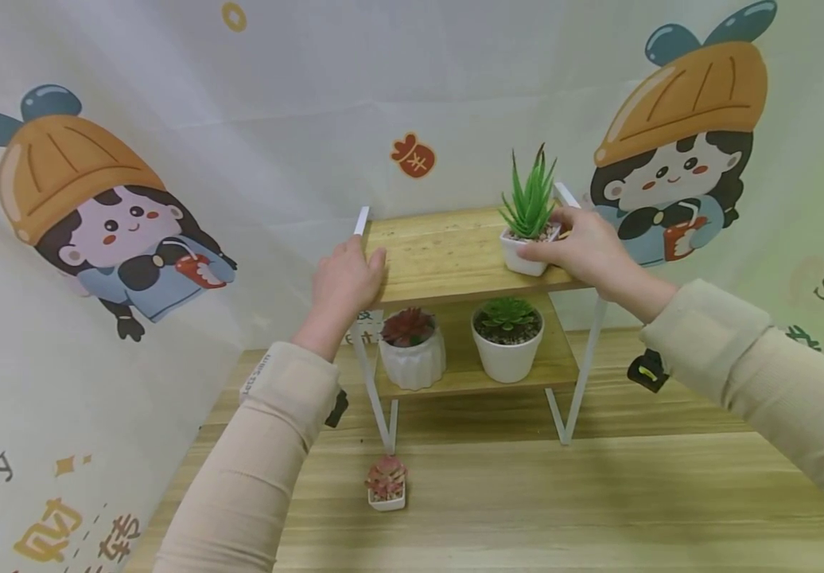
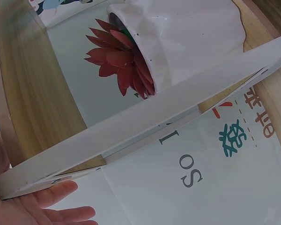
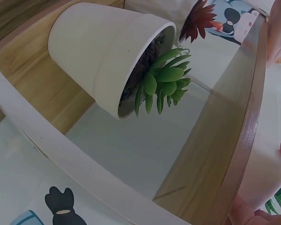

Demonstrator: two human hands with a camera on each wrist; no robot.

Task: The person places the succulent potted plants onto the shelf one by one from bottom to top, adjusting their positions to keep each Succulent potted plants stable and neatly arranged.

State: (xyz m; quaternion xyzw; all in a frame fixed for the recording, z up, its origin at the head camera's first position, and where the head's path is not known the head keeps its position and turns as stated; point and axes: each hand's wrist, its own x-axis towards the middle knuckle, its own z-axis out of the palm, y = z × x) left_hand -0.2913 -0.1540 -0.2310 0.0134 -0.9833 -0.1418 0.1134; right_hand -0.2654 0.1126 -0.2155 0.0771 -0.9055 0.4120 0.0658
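The right hand (image 1: 591,247) is pinching the pot (image 1: 523,265) of the aloe (image 1: 529,203), its thumb lying across the near wall and its other fingers reaching round the far side, with the gap between them spanning only the pot's width. The pot is sitting on, or hanging just over, the right end of the top shelf (image 1: 433,251); the view is not showing which. The left hand (image 1: 347,274) is gripping that shelf's left end, its thumb resting on top and its nearly straight fingers hanging outside the frame (image 1: 372,382). The pot is looking light, stiff and smooth, so it is probably asking for a firm hold low on its walls, where a slick face could be slipping if pinched too high. The leaves are appearing springy and thin, likely plastic, and are making a poor handle; the pebbles are perhaps loose, so tilting is risking a spill. The front edge is running close by the pot, and the frame's raised right corner is standing just behind the hand, narrowing that side. The widest room is stretching leftward along the shelf towards the left hand, while the red plant (image 1: 410,328) and the green plant (image 1: 508,313) are standing below, on the lower shelf (image 1: 458,374)
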